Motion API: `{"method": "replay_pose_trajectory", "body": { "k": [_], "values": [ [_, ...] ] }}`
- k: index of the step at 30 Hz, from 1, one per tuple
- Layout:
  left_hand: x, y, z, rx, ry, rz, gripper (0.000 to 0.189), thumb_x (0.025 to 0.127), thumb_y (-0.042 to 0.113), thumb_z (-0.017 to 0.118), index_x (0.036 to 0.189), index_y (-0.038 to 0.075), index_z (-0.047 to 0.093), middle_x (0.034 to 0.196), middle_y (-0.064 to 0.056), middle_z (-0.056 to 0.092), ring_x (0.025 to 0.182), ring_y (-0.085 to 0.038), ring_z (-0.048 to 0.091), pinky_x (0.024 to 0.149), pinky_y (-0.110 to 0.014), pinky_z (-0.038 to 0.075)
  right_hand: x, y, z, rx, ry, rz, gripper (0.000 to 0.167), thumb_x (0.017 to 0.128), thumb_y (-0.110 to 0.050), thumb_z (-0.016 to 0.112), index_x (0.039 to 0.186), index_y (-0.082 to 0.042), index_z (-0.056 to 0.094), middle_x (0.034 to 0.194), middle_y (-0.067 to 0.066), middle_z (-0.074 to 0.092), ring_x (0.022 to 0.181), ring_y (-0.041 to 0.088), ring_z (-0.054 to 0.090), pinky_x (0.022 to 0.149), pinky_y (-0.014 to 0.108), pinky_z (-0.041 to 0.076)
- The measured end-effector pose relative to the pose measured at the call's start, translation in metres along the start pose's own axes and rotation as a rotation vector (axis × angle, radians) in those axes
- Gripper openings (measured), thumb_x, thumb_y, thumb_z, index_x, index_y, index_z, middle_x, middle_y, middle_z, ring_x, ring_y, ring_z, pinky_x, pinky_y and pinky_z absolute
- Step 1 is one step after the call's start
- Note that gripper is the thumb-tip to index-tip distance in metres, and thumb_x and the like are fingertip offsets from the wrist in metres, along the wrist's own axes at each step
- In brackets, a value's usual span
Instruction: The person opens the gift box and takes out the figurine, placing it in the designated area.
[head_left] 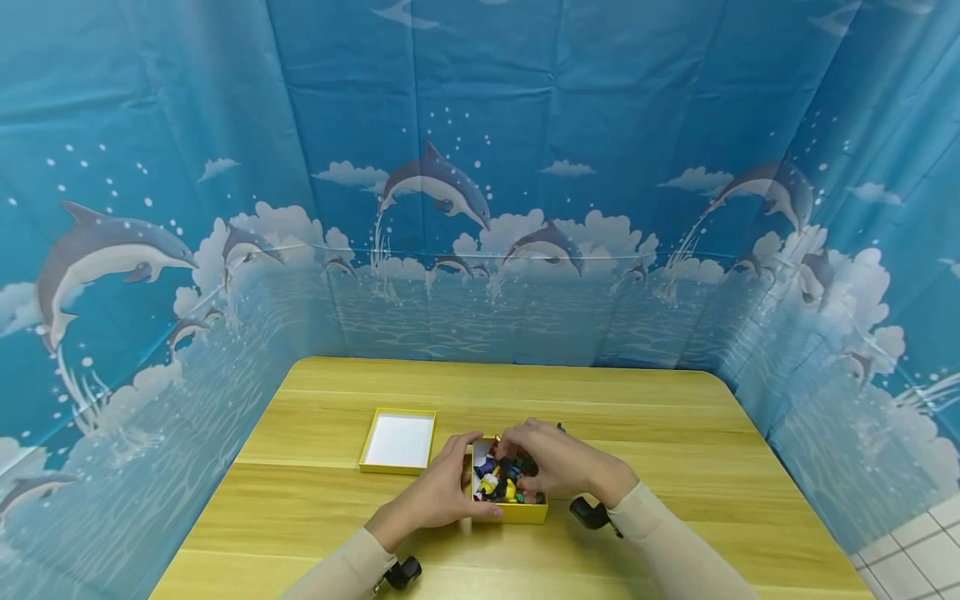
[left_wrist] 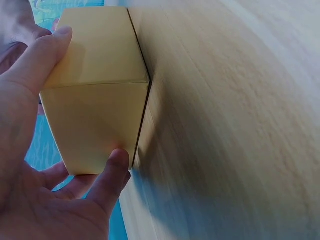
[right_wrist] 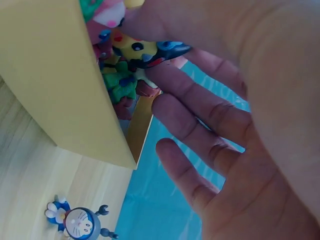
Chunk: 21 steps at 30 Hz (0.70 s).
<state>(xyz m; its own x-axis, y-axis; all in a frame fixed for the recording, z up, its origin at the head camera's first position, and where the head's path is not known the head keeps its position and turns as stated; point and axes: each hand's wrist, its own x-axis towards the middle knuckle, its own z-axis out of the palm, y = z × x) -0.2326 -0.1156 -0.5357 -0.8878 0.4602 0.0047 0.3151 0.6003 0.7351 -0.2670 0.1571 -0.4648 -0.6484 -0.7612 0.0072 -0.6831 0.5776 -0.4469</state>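
Note:
A yellow box (head_left: 517, 513), its top uncovered, stands on the table packed with small toy figures (head_left: 491, 483). My left hand (head_left: 438, 492) grips it from the left, thumb on the near wall and fingers spread along the left end and far corner, as the left wrist view shows. Reaching over the right side, my right hand (head_left: 558, 462) has its fingertips among the figures. In the right wrist view, a figure with a yellow face and dark blue parts (right_wrist: 142, 50) lies between thumb and fingers. Below it are a green figure (right_wrist: 120, 80) and a pink one (right_wrist: 106, 15).
Left of the box lies a shallow yellow lid (head_left: 399, 440), white inside and facing up. A blue and white cat figure (right_wrist: 80, 221) lies on the table beyond the box. The wooden table (head_left: 315, 517) is enclosed by a blue dolphin-print curtain (head_left: 480, 317).

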Motion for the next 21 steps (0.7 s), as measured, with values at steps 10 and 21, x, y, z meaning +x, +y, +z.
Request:
{"method": "replay_pose_trajectory", "body": {
  "k": [10, 21],
  "values": [
    [-0.0002, 0.0000, 0.0001, -0.005, 0.002, -0.011, 0.128, 0.090, 0.070, 0.095, 0.184, 0.014, 0.029, 0.183, -0.018, 0.042, 0.160, -0.040, 0.056, 0.125, -0.064, 0.054, -0.0002, 0.0043, 0.0038, 0.054, 0.006, -0.001, 0.037, 0.101, -0.008, 0.089, 0.134, -0.014, 0.073, 0.133, -0.001, 0.075, 0.118, 0.021, 0.075, 0.103, 0.040, 0.067],
    [0.0006, -0.0011, 0.0008, -0.008, 0.001, -0.010, 0.128, 0.090, 0.070, 0.095, 0.184, 0.014, 0.029, 0.182, -0.018, 0.042, 0.156, -0.037, 0.058, 0.123, -0.062, 0.056, -0.0024, 0.0076, 0.0078, 0.078, 0.026, -0.024, 0.037, 0.102, -0.007, 0.087, 0.135, -0.016, 0.071, 0.131, -0.002, 0.073, 0.106, 0.019, 0.073, 0.092, 0.032, 0.065]
  ]
}}
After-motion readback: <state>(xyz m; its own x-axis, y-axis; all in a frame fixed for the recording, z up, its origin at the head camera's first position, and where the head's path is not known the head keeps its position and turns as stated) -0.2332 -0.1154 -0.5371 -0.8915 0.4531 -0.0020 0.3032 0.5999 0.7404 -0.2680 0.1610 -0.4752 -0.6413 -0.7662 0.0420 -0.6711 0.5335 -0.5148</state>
